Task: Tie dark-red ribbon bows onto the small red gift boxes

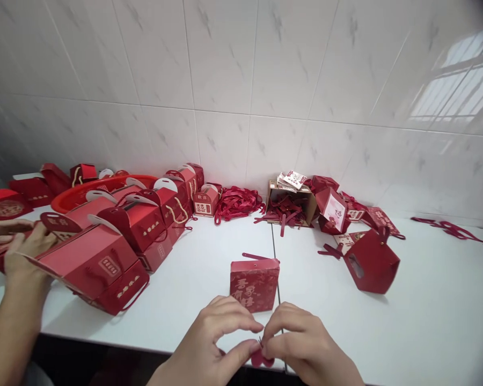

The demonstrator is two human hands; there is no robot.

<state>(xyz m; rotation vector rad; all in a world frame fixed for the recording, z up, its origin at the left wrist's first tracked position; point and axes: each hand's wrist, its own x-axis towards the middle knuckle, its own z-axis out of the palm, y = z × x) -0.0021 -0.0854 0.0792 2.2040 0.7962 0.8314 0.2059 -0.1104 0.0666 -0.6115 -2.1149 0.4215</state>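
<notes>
While both hands work low at six o'clock on the tabletop [434,321], it's the right hand [306,338] doing the pinching, its grip clamped on a small red piece [262,361] with thin prongs poking up! The left hand [213,335] crowds in from nine o'clock, thumb and forefinger parted, thumb right by those prongs; whether it touches, I can't tell. Straight up at twelve, just beyond the fingers, stands a square red box [254,287], a dark red strip [261,257] behind it. Over at two, a red house-shaped box [372,262]! And at ten, handled red boxes [104,268] crowd together, a co-worker's hand [30,254] beside them.
</notes>
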